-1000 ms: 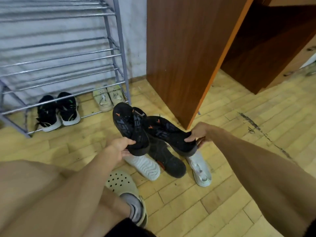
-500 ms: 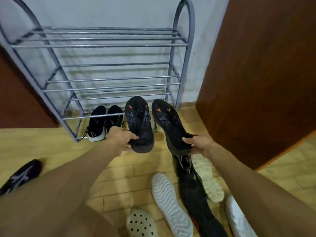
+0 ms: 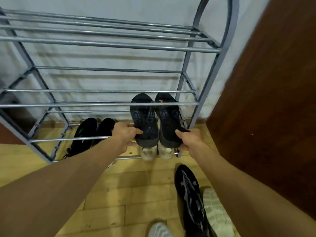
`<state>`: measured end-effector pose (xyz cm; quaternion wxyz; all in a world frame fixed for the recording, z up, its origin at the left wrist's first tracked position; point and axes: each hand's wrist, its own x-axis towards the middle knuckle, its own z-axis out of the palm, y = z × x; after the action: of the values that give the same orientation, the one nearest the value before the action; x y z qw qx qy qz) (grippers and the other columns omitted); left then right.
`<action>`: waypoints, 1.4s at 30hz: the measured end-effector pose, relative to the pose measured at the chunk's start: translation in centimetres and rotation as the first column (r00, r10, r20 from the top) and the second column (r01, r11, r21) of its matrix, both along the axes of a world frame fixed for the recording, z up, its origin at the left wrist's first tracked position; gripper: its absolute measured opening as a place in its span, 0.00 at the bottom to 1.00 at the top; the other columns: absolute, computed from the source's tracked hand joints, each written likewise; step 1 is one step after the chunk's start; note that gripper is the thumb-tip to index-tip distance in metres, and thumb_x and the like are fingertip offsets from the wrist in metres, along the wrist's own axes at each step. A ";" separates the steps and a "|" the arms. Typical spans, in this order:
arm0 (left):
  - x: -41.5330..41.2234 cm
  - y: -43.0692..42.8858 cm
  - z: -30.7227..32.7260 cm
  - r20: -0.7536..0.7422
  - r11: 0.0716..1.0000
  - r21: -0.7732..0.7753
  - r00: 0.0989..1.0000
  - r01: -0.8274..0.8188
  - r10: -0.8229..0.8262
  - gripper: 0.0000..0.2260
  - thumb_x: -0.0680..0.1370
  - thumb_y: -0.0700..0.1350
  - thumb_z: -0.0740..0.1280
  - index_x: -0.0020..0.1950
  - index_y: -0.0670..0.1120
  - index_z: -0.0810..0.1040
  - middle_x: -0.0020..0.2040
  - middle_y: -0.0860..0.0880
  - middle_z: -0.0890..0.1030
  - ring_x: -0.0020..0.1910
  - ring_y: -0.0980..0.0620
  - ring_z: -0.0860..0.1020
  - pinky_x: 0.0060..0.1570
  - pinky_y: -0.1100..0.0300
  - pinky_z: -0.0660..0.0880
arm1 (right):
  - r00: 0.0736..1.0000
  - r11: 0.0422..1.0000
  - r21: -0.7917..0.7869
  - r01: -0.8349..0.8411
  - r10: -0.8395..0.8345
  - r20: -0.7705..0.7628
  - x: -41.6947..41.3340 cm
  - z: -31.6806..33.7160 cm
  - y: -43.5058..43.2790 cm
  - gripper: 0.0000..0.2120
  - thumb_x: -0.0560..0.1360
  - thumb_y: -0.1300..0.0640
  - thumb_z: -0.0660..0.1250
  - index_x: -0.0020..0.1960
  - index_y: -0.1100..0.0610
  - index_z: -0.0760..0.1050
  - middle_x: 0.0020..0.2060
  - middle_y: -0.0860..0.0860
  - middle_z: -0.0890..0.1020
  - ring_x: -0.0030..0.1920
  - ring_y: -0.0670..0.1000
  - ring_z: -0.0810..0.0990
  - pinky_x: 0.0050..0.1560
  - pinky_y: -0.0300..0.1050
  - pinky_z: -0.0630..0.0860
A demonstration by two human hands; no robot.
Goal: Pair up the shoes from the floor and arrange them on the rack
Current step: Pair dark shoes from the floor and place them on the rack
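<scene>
My left hand [image 3: 125,135] grips the heel of the left black shoe [image 3: 143,117], fingers [image 3: 136,132] curled round it. My right hand [image 3: 189,141] grips the heel of the right black shoe [image 3: 168,118] likewise. Both soles face me, side by side. The toes pass behind a rail at the right end of the rack [image 3: 85,105], above a white pair [image 3: 157,152] on the bottom tier.

A home hallway corner: metal shoe rack [image 3: 85,105] against a pale wall [image 3: 119,7], wood-block floor [image 3: 119,194], brown wooden panel [image 3: 273,100].
</scene>
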<state>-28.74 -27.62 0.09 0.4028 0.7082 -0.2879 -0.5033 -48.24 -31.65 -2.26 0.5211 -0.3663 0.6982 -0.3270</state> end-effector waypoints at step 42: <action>-14.7 25.5 -0.7 0.383 0.370 0.425 0.206 0.827 -0.900 0.16 0.74 0.53 0.69 0.58 0.48 0.80 0.55 0.50 0.78 0.56 0.51 0.77 0.58 0.58 0.74 | 0.901 0.881 0.399 -0.255 0.366 -0.233 -18.9 -4.2 32.4 0.18 0.79 0.52 0.63 0.62 0.63 0.75 0.50 0.55 0.79 0.46 0.53 0.79 0.54 0.49 0.80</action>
<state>-43.43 -2.16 -0.60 -0.0981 0.5604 -0.7042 -0.4249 -67.13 0.76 -6.45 0.5123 -0.4187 0.7485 -0.0456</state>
